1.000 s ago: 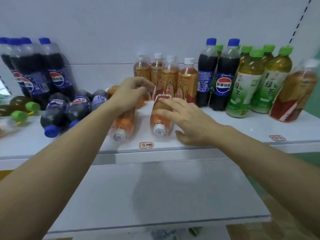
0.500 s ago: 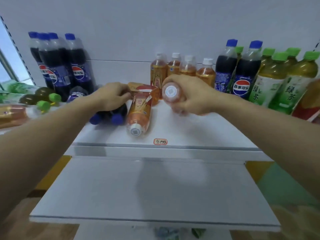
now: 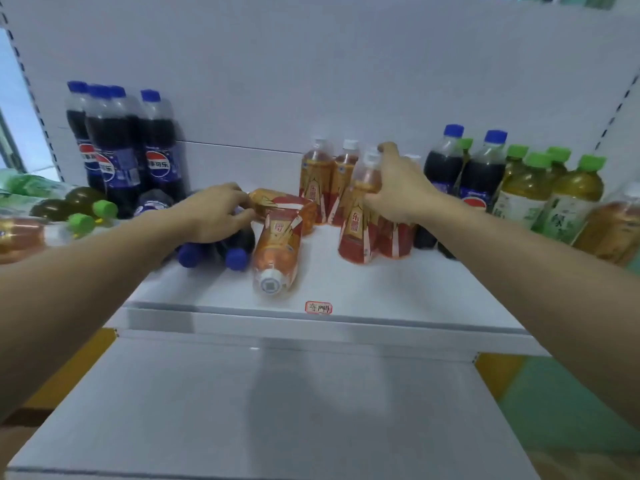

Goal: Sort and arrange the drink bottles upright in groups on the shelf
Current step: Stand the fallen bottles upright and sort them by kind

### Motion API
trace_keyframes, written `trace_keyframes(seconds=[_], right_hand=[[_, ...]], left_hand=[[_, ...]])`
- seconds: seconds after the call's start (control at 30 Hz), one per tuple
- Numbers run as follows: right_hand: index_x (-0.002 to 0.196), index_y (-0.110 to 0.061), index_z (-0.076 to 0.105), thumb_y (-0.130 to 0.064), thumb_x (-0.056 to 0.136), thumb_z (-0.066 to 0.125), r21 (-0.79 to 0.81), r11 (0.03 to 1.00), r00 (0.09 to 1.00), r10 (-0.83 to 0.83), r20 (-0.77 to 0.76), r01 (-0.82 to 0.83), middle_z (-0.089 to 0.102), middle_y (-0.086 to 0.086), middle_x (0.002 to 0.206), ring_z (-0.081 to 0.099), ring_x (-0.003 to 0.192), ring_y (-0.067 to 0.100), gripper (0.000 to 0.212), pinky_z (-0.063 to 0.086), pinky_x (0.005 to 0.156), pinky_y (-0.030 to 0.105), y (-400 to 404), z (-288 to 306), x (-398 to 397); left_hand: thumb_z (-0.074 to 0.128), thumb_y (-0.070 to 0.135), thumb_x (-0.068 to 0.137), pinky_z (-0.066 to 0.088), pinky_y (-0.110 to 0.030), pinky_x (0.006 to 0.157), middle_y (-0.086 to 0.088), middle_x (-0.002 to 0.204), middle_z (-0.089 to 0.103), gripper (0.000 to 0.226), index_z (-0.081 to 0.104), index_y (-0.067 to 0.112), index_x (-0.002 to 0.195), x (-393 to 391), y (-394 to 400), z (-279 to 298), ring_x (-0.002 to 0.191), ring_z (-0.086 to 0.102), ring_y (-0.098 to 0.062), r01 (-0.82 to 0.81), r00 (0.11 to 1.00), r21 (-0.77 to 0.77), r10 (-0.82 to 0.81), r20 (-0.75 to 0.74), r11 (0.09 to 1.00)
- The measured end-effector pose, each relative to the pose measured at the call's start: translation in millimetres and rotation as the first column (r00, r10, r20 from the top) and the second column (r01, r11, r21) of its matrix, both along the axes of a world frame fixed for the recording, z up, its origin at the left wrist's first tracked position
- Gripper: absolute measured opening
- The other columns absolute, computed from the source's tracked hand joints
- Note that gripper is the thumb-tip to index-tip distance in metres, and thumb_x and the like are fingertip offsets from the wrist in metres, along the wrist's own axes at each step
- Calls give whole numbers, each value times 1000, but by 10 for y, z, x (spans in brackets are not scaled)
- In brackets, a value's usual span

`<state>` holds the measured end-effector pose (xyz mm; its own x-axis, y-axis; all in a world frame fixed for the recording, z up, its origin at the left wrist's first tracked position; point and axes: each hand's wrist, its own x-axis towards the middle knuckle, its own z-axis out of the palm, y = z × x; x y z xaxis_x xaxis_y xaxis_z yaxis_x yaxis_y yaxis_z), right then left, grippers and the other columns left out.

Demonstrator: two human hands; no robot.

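R hand (image 3: 394,188) gripped upright orange btl (image 3: 358,220) at neck, 1 o'clock | L hand (image 3: 216,214) fingers curled on lying cola btls (image 3: 228,249), 10 o'clock | orange btl lying (image 3: 275,252), 12 o'clock

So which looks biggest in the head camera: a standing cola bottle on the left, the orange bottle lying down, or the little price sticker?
1. Standing cola bottle
2. Lying orange bottle, though it is nearer, so unsure
3. Price sticker, clearly smallest

Dark cola plastic bottles (image 3: 114,157) carry blue caps and blue labels with a red-white-blue roundel. Amber tea bottles (image 3: 356,220) wear orange-and-red labels and white caps. Yellow-green tea bottles (image 3: 568,195) have bright green caps and pale green labels. The white metal shelf (image 3: 398,292) bears a red-edged white tag (image 3: 318,308).
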<state>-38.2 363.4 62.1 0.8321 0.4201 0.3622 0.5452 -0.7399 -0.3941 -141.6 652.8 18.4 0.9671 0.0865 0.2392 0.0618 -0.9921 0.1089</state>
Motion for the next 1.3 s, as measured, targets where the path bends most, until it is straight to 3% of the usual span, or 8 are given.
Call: trace_keyframes(seconds=[0.17,0.3,0.5,0.77,0.9,1.07,1.2,1.3], right_hand=[[156,-20,17,-20,87,70,22,996,980,-94,178,91,34,16,148,39,135,36,88,43,107,50,19,-85,-143],[148,-20,36,-13,80,56,-166,976,818,210,536,-142,44,15,139,40,126,34,72,43,100,54,220,-253,-405],[152,-43,31,-7,84,62,-763,557,749,646,149,-329,20,-1,164,14,150,28,83,30,109,44,729,-571,-786],[125,-22,63,-31,75,83,-303,747,741,652,161,-592,62,1,119,55,108,16,54,41,96,27,857,-242,-824],[119,-17,63,-53,73,73,-7,914,872,390,297,-406,68,-4,105,63,93,13,59,52,84,33,1006,-7,-678],[120,-20,60,-41,79,77,251,952,978,141,151,-176,62,-15,95,59,82,-2,49,48,70,15,1215,14,-395],[126,-24,57,-46,77,74,380,924,999,28,28,-37,69,-8,103,68,92,10,56,60,83,38,1255,-56,-225],[123,-25,59,-44,79,75,357,934,997,-32,69,5,68,-11,96,67,86,6,51,58,75,26,1276,-31,-236]], left_hand=[[31,65,74,46,-52,103,-13,126,57,76,65,21,127,-98,152,-48,116,58,-34,-40,998,-61,42,36,997],[50,41,97,43,-45,105,-19,129,56,46,62,15,133,-164,145,-71,119,55,-38,-31,997,-54,34,66,998],[55,30,100,39,-35,102,-15,127,55,32,66,16,127,-42,373,-7,114,57,-31,70,991,-34,-65,119,997],[53,53,94,47,-41,100,-11,119,57,47,68,19,122,-1,655,93,104,61,-28,101,990,-131,-88,107,986],[55,44,93,50,-43,98,-10,118,60,39,70,18,118,101,827,64,102,65,-26,134,977,-196,-96,189,971],[57,25,96,47,-34,91,-10,110,67,24,72,14,110,191,951,-34,102,64,-29,144,988,-132,-137,66,981],[33,52,84,45,-42,98,-12,107,64,57,74,20,109,165,1025,-172,104,60,-33,203,979,-42,-201,43,978],[23,53,85,44,-44,94,-11,103,61,62,71,18,106,220,1050,-191,98,57,-34,241,970,63,-243,24,968]])
